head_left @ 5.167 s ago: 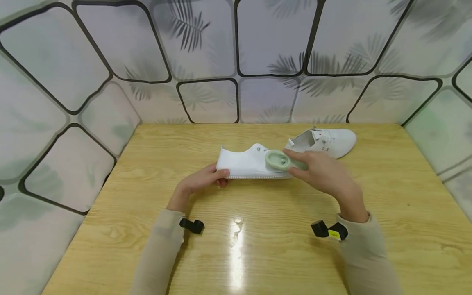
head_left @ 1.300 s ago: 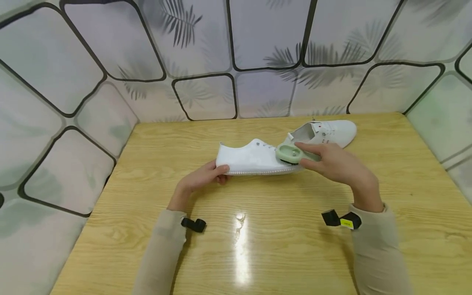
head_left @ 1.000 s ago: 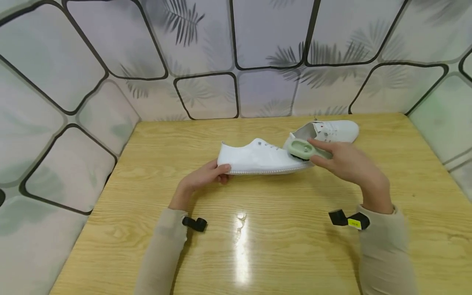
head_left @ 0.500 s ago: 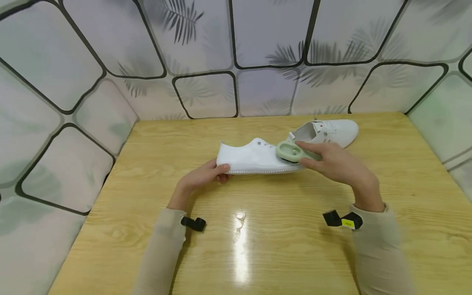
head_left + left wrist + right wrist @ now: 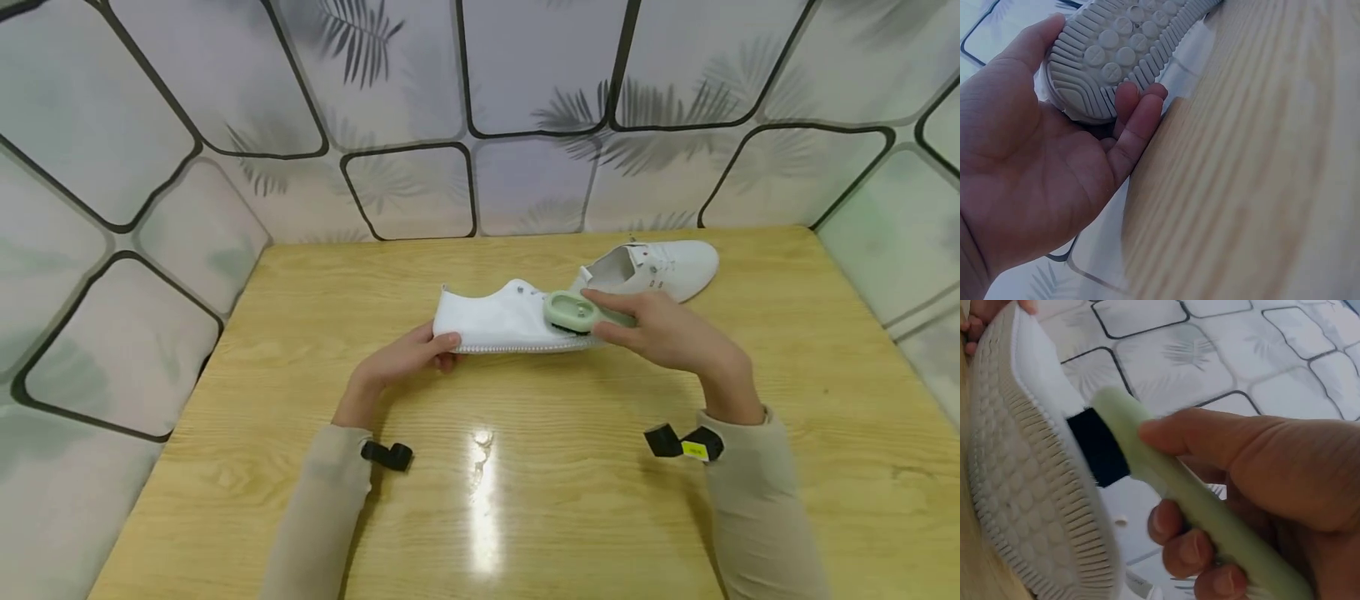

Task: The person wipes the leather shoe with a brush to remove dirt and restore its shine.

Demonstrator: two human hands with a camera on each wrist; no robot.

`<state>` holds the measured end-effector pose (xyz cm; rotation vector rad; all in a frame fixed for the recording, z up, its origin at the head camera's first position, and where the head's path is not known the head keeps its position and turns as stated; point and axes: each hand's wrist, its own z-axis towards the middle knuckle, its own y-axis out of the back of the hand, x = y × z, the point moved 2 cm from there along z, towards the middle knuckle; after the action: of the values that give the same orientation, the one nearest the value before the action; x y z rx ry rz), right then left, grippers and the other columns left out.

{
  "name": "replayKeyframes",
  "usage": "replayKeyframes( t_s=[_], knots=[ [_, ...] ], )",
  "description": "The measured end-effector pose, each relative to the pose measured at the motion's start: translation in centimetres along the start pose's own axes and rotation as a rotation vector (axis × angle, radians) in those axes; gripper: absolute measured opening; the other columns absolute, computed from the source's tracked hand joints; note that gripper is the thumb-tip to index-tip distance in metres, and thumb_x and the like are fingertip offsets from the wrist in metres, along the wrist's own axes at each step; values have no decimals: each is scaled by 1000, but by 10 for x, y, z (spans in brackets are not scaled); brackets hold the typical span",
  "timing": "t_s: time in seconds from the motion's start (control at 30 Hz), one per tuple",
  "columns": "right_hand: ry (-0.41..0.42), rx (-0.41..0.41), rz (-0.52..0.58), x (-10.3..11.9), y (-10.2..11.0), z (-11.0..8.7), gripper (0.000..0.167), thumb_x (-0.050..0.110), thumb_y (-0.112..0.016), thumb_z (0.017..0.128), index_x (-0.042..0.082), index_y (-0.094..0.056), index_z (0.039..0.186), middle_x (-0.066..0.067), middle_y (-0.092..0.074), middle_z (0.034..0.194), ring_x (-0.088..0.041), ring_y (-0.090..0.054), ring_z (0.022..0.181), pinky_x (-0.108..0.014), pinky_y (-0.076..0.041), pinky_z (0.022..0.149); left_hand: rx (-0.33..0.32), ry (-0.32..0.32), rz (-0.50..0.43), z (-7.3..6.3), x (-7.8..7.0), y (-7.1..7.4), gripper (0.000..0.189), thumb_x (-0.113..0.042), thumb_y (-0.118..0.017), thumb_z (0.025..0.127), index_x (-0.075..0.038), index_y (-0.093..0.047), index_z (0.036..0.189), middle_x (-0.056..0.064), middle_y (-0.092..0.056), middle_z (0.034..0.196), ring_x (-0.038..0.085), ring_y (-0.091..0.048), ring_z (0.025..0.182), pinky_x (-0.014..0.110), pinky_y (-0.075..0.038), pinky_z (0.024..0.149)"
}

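Note:
A white lace-up shoe (image 5: pixel 487 321) is held by its heel in my left hand (image 5: pixel 401 358), thumb on the side near the sole. In the left wrist view, fingers curl under the heel of the ridged, studded sole (image 5: pixel 1116 44). My right hand (image 5: pixel 660 333) grips a pale green shoe brush (image 5: pixel 572 312) by the handle. The brush's dark bristles (image 5: pixel 1099 447) meet the shoe's side toward the toe in the right wrist view. Part of the toe is hidden behind the brush and right hand in the head view.
A second white shoe (image 5: pixel 678 262) lies behind the right hand, near the table's back edge. The wood-grain table (image 5: pixel 300 292) backs onto a patterned wall covering (image 5: pixel 532 183). Black wrist cameras (image 5: pixel 386 455) sit at both sleeves.
The right hand has slid the brush along the shoe, out to the toe about a second ago and back left since. The left hand keeps its hold on the heel.

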<state>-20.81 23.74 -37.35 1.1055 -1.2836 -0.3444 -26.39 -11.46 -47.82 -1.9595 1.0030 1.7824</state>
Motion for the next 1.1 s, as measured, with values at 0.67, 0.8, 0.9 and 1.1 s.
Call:
replayKeyframes(
  t_s=[0.67, 0.8, 0.9, 1.1],
  knots=[
    [-105, -39, 6, -22, 17, -12, 52, 35, -56, 102, 15, -46, 149, -19, -58, 136, -27, -58, 106, -47, -45, 91, -1, 11, -11, -4, 3, 3, 35, -31, -46, 106, 2, -51, 118, 14, -57, 101, 21, -52, 85, 28, -46, 78],
    [-102, -68, -19, -24, 12, -1, 55, 42, -53, 103, 19, -42, 152, -18, -68, 102, -23, -53, 82, -41, -42, 79, -11, 15, -24, -5, 1, 4, 34, -30, -45, 107, 2, -50, 118, 15, -56, 101, 22, -51, 84, 28, -46, 76],
    [-51, -47, 30, -19, 9, 6, 53, 39, -56, 102, 21, -45, 150, -3, -54, 71, -14, -40, 61, -34, -38, 68, -12, 13, -10, -5, 1, 4, 34, -30, -46, 106, 2, -50, 118, 14, -57, 101, 22, -52, 85, 28, -46, 77],
    [-68, -29, 68, -32, 17, -11, 50, 34, -62, 99, 20, -51, 146, 4, -33, 64, -8, -29, 54, -29, -36, 61, 5, 21, -2, -4, 2, 2, 35, -31, -46, 106, 1, -51, 119, 13, -57, 103, 22, -52, 87, 29, -46, 80]
  ],
)
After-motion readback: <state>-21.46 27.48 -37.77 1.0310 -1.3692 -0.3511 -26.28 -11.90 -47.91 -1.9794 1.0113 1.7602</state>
